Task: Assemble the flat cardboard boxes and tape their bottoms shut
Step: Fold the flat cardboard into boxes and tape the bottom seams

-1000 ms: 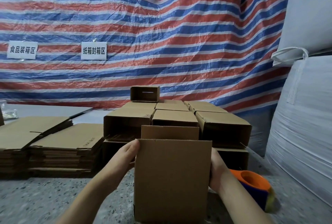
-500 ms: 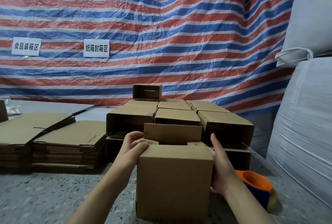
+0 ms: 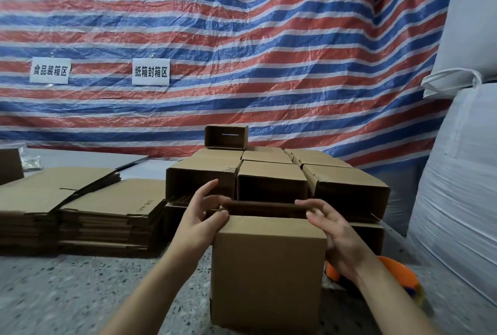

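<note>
An upright brown cardboard box (image 3: 269, 275) stands on the speckled surface right in front of me. Its far flap (image 3: 265, 207) is folded down over the top opening. My left hand (image 3: 201, 217) is at the top left corner, thumb on the near edge and fingers spread over the opening. My right hand (image 3: 332, 229) lies against the top right corner, with its fingers reaching onto the far flap. An orange and blue tape dispenser (image 3: 398, 277) lies to the right of the box, partly hidden by my right forearm.
Assembled boxes (image 3: 271, 178) are stacked on their sides right behind the box. Two piles of flat cardboard (image 3: 113, 200) lie to the left. Big white sacks (image 3: 457, 200) rise on the right, and a striped tarp (image 3: 242, 52) closes off the back.
The far flap stood upright and has folded down over the opening. Both hands moved from the box's sides up to its top corners.
</note>
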`<state>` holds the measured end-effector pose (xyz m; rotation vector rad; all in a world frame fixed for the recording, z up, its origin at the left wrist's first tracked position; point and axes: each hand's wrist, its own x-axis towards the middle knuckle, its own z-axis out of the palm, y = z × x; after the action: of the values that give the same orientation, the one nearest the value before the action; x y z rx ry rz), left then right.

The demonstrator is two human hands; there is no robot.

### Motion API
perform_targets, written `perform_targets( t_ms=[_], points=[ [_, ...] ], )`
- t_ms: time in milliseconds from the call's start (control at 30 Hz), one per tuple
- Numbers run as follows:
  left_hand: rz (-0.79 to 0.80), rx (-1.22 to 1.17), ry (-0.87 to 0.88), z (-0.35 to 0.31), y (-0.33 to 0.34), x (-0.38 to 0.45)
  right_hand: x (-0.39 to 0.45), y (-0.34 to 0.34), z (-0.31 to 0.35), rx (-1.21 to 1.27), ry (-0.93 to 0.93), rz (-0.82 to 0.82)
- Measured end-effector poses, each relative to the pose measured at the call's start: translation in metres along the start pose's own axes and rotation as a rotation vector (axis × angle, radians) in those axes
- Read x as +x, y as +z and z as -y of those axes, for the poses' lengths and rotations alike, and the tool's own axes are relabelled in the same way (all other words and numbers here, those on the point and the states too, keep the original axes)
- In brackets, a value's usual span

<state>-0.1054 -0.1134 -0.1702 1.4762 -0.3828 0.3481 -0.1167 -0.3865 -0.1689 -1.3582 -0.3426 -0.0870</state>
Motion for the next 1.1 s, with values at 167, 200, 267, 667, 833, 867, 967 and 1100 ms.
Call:
perform_targets(
  t_ms=[167,200,267,667,833,867,967,1100],
  points=[
    [0.006,0.051,-0.01,-0.002,0.003,-0.006,-0.001,0.005,-0.012,-0.036,-0.044,-0.117],
    [0.002,0.049,-0.018,-0.003,0.003,-0.006,0.0,0.007,-0.013,-0.035,-0.056,-0.131],
    [0.012,0.087,-0.044,-0.007,0.002,-0.006,-0.001,0.01,-0.015,-0.04,-0.072,-0.155],
    [0.488,1.16,0.271,-0.052,0.05,0.001,-0.007,0.015,-0.002,-0.135,-0.017,-0.173],
    [0.542,1.288,0.294,-0.037,0.056,0.002,0.005,-0.002,0.002,-0.278,0.003,-0.194],
    [0.544,1.282,0.305,-0.036,0.055,0.003,0.008,-0.009,0.005,-0.359,-0.031,-0.251],
    [0.563,1.27,0.319,-0.034,0.054,0.004,0.011,-0.04,0.018,-0.947,-0.026,-0.423],
    [0.575,1.267,0.302,-0.033,0.054,0.005,-0.002,-0.079,0.012,-1.573,0.361,-0.317]
  ],
)
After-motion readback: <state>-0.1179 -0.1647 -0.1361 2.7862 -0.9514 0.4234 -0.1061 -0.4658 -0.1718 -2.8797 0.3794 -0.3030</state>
